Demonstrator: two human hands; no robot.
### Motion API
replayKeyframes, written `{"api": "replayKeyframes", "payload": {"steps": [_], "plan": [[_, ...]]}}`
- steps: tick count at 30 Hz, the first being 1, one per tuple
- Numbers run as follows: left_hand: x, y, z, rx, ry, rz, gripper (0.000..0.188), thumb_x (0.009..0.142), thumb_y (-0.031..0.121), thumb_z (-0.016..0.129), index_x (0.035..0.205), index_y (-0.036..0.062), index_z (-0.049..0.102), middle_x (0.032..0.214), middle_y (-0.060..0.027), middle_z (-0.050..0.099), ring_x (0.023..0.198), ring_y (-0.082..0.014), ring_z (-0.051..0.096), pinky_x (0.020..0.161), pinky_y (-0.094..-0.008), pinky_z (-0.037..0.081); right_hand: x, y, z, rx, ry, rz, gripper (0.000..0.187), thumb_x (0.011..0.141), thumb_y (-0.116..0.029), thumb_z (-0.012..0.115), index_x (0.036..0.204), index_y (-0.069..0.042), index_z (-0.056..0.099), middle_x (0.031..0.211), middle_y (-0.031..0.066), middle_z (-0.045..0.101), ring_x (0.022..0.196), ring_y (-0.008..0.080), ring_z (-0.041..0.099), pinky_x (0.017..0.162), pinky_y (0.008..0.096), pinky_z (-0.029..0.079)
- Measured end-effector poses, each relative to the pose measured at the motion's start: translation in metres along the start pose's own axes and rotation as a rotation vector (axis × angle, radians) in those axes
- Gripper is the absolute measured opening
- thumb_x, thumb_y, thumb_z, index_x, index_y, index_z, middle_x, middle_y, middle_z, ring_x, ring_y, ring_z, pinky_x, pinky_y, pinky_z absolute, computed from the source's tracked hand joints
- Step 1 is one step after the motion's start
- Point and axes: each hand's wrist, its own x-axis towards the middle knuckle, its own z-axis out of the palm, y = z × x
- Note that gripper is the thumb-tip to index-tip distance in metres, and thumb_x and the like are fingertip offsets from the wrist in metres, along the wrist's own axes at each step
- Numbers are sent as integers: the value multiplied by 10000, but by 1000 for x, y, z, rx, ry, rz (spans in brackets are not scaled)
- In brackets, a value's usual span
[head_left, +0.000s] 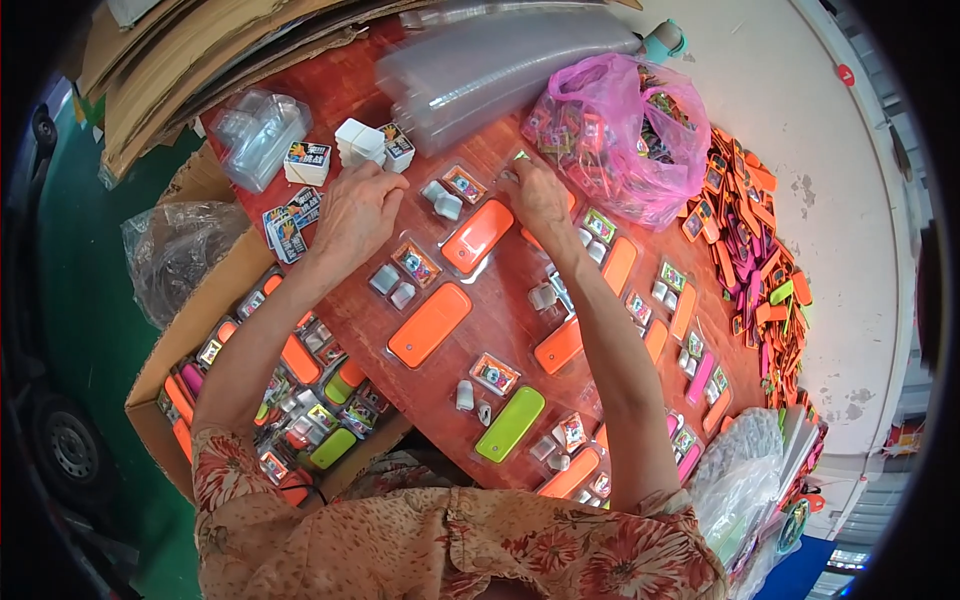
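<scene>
My left hand (357, 215) is at the far side of the red table, just by a stack of white cards (360, 142). Its fingers are bent together; whatever they may hold is hidden. Further right, my right hand (536, 203) reaches over a clear blister tray, fingers pinched near a small green packet (521, 157). What lies in that pinch does not show. Between my hands sits a tray with an orange plastic case (477, 236), a picture card packet (464, 184) and small white pieces (442, 200). Nearer is another orange case (430, 325) in its tray.
Filled trays, one with a green case (510, 424), cover the table's right side. Clear blister sheets (500, 75) and a pink bag (630, 140) of packets lie at the back. Loose cases (750, 240) pile up at right. A carton (165, 375) holds filled trays at left.
</scene>
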Motion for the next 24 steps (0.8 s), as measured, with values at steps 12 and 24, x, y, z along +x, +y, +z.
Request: {"api": "replayKeyframes", "payload": {"steps": [12, 24], "plan": [[-7, -6, -5, 23, -43, -78, 121, 749, 79, 529, 842, 23, 583, 855, -128, 545, 845, -297, 519, 724, -364, 416, -2, 2, 9, -7, 94, -165, 110, 702, -100, 592, 752, -13, 547, 752, 141, 527, 754, 313, 544, 639, 386, 443], [-11, -7, 11, 33, -65, -22, 158, 758, 60, 503, 884, 59, 599, 814, -118, 525, 794, -300, 495, 694, -379, 407, 4, 6, 2, 152, -82, -44, 109, 700, -94, 566, 778, -17, 573, 746, 174, 565, 738, 337, 554, 648, 413, 442]]}}
